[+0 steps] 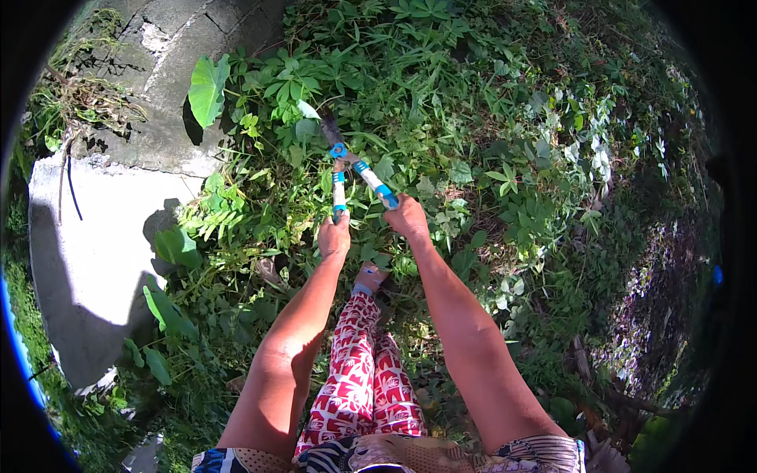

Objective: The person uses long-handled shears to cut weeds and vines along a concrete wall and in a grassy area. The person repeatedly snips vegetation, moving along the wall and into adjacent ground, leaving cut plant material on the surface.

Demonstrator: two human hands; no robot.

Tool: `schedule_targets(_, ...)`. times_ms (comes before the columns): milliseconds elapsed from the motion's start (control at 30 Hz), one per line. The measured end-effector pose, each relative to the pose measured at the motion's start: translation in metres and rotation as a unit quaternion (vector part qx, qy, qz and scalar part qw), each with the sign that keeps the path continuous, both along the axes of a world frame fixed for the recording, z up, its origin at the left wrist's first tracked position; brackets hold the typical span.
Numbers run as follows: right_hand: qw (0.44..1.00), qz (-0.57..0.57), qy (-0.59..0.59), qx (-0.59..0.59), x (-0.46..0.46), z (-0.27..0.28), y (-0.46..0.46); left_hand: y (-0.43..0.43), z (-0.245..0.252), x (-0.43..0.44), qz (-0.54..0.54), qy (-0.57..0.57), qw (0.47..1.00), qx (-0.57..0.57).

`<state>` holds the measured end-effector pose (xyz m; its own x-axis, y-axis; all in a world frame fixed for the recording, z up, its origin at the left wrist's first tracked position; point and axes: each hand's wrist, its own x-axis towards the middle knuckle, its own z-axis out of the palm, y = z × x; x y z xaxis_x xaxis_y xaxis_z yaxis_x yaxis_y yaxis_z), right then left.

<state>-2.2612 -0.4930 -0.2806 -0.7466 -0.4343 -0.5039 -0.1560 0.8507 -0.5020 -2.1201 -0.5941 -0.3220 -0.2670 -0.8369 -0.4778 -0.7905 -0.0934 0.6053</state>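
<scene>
A pair of hedge shears (338,150) with blue and white handles points away from me, low over leafy plants. My left hand (334,237) is closed around the end of the left handle. My right hand (408,217) grips the end of the right handle. The two handles stand somewhat apart, and the dark blades reach up among leaves, their tips partly hidden. Beside the blades is a pale leaf (308,110). Green weeds and vines (437,148) surround the shears.
On the left lie a sunlit concrete slab (112,236) and a concrete block surface (195,65) with pulled, dried plants (100,100) on it. A large taro-like leaf (208,90) overhangs its edge. My foot (371,277) stands among the weeds below the shears.
</scene>
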Motion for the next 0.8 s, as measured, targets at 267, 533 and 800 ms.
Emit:
schedule_targets(267, 0.985, -0.11, -0.112, -0.073, -0.066, 0.058, 0.161, -0.046, 0.085, 0.014, -0.209, -0.006, 0.975, 0.075)
schedule_targets(533, 0.84, -0.392, -0.283, -0.245, -0.044, 0.142, 0.206, 0.013, 0.133, -0.04, -0.264, 0.018, 0.956, 0.128)
schedule_targets(800, 0.903, -0.265, -0.297, -0.161, -0.085, 0.101, 0.227, 0.022, 0.114, -0.064, -0.272, -0.039, 0.952, 0.136)
